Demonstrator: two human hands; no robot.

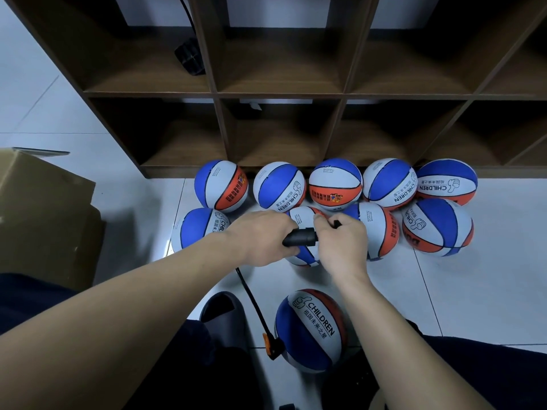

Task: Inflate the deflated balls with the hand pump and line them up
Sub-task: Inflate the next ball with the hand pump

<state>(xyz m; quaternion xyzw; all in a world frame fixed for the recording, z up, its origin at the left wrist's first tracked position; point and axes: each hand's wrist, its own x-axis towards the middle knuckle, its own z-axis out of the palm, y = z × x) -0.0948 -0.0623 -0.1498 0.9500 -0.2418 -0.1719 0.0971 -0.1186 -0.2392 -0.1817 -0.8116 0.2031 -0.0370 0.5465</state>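
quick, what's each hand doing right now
Left hand: grips the black pump handle.
Right hand: fingers curled at the handle's other end, pinching it.

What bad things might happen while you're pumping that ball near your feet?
1. The left hand and right hand both hold the black T-shaped pump handle, so nothing steadies the blue, white and orange ball by the feet; it may roll and tug the thin black hose.
2. The orange hose connector beside the ball could slip, leaking air.
3. A rolling ball might knock the lined-up balls out of line.
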